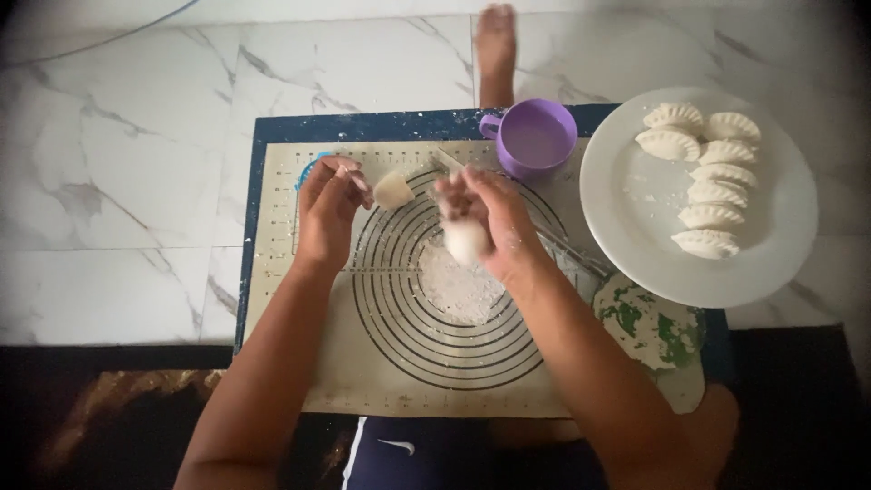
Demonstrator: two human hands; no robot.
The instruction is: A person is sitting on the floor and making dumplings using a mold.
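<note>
Head view looked down on a beige silicone pastry mat printed with dark concentric rings [408, 363], laid on a white marble floor [118, 181]. The left hand [327, 213] hovered over the mat's upper left part, its grip closed around a small tool whose pale, rounded end [393, 191] stuck out to the right; what kind of tool it was could not be told. The right hand [485, 218], dusted with flour, was blurred above the rings, and its grip was curled around a small white lump of dough [464, 240], held just above a patch of loose white flour [458, 290] at the mat's centre. A purple plastic mug [535, 136] stood at the mat's top edge. To its right sat a round white plate [635, 227] carrying seven pleated, crescent-shaped white dumplings [708, 177] in a curved row. Below the plate lay a flour-coated round green object [649, 322].
</note>
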